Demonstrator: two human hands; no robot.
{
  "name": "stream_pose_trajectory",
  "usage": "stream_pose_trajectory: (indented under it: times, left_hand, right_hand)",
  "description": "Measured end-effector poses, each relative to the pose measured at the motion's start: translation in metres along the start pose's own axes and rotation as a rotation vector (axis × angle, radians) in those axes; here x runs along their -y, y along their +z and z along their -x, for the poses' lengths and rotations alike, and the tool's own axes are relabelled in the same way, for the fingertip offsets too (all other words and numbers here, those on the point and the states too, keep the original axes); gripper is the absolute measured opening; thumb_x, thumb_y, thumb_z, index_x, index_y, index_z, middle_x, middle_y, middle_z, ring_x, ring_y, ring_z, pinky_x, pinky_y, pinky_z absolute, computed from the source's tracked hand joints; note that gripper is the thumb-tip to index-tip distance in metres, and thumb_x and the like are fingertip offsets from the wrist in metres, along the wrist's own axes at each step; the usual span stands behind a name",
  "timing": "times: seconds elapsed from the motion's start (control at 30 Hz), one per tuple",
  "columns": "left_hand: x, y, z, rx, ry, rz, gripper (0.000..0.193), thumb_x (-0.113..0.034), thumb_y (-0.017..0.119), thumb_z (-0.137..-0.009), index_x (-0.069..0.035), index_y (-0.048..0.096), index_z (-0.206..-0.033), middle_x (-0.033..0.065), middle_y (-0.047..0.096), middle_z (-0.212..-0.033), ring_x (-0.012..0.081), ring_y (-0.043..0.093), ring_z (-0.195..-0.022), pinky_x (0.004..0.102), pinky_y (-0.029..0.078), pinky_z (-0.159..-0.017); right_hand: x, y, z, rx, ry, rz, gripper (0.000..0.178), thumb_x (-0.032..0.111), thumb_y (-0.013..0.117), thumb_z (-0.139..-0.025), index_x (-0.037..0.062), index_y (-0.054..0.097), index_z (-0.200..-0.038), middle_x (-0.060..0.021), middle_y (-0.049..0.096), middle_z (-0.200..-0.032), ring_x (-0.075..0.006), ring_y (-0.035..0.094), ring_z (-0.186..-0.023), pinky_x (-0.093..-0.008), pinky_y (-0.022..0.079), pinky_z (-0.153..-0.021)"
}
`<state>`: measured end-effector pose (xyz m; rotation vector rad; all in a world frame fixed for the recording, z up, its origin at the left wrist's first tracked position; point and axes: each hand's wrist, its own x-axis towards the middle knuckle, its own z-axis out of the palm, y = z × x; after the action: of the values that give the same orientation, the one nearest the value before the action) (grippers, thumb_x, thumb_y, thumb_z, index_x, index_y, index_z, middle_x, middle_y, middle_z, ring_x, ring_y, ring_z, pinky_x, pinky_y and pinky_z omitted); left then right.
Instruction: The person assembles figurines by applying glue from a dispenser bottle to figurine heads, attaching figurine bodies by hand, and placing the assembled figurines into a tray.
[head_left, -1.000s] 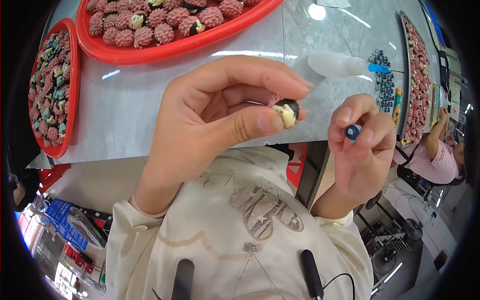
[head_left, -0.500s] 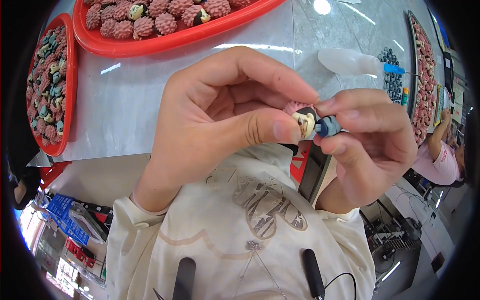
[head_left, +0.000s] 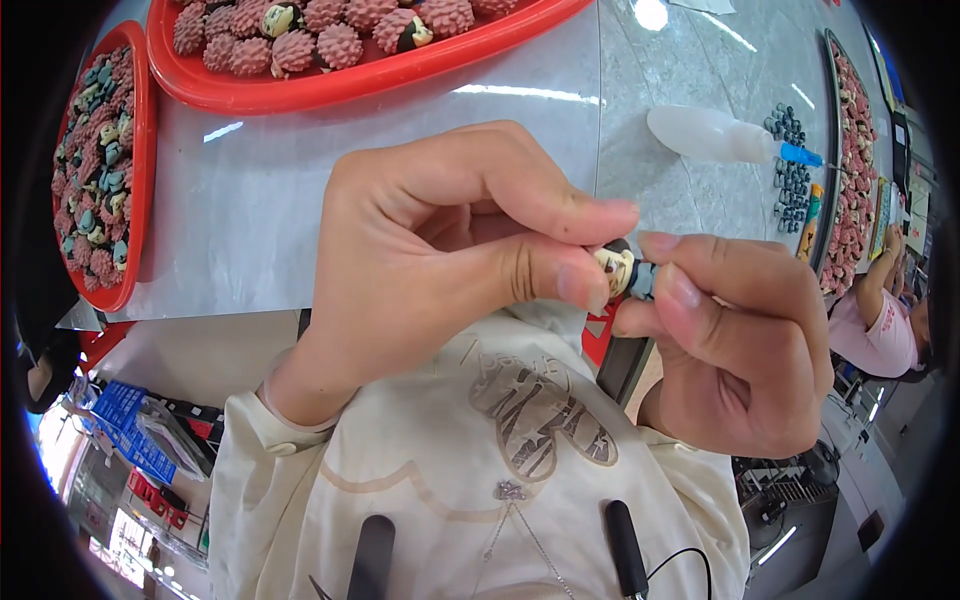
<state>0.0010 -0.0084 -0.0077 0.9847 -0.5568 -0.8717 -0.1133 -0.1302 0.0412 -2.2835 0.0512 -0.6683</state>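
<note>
My left hand [head_left: 430,250] pinches a small figurine head [head_left: 614,268] between thumb and forefinger; its cream face and some dark hair show, the rest is covered by my fingers. From the other side, my right hand [head_left: 740,335] grips a small blue-grey figurine body [head_left: 643,280] in its fingertips. Head and body meet neck to neck, touching as far as I can see. Both hands are raised in front of my chest, near the table's front edge.
A red tray [head_left: 330,103] of pink figurine heads lies at the back, another red tray [head_left: 143,190] of mixed parts at left. On the right are a white squeeze bottle [head_left: 710,136] with blue tip, several blue-grey bodies [head_left: 790,180] and a dark-rimmed tray [head_left: 838,120]. Another person [head_left: 885,325] sits far right.
The gap between the head and the body has closed. My right hand has shifted down and its fingers now cover more of the body; the left fingers cover more of the head.
</note>
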Motion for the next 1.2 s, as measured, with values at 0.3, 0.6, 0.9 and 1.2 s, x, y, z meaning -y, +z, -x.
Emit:
stream_pose_trajectory:
  times: [0.3,0.6,0.9,1.2]
  left_hand:
    - [-0.013,0.005,-0.001,-0.068,-0.088,0.020,0.020,0.005,0.067,-0.067,0.004,0.062,-0.086,0.0113,0.057,-0.080,0.0142,0.057,-0.068,0.0245,0.048,-0.065]
    - [-0.031,-0.011,0.015,0.056,-0.099,0.186,0.027,0.004,0.062,-0.073,0.003,0.055,-0.099,0.0117,0.055,-0.098,0.0175,0.055,-0.085,0.0299,0.043,-0.080]
    - [-0.129,-0.119,0.034,-0.548,0.442,-1.690,0.022,-0.003,0.061,-0.072,-0.004,0.059,-0.093,0.0059,0.057,-0.094,0.0176,0.056,-0.081,0.0272,0.044,-0.065]
    - [-0.139,-0.129,0.032,-0.692,0.497,-1.876,0.009,-0.009,0.057,-0.074,-0.006,0.054,-0.081,0.0058,0.054,-0.082,0.0234,0.054,-0.074,0.0331,0.043,-0.065]
  right_hand:
    - [0.004,0.011,-0.004,-0.137,0.062,0.079,0.016,-0.010,0.067,-0.064,-0.0024,0.056,-0.074,-0.0179,0.058,-0.073,-0.0206,0.059,-0.061,-0.0245,0.048,-0.051]
    - [0.009,0.028,0.007,-0.137,-0.045,0.135,0.020,0.017,0.066,-0.074,0.0052,0.062,-0.089,-0.0166,0.053,-0.101,-0.0246,0.050,-0.085,-0.0307,0.042,-0.064]
    - [-0.004,0.026,0.008,-0.137,0.106,-0.003,0.033,0.030,0.057,-0.081,-0.0019,0.060,-0.092,-0.0154,0.053,-0.094,-0.0259,0.050,-0.086,-0.0334,0.041,-0.074]
    - [-0.011,0.025,0.011,-0.153,0.125,-0.040,0.026,0.024,0.056,-0.082,-0.0009,0.060,-0.089,-0.0144,0.054,-0.093,-0.0234,0.051,-0.082,-0.0305,0.042,-0.072]
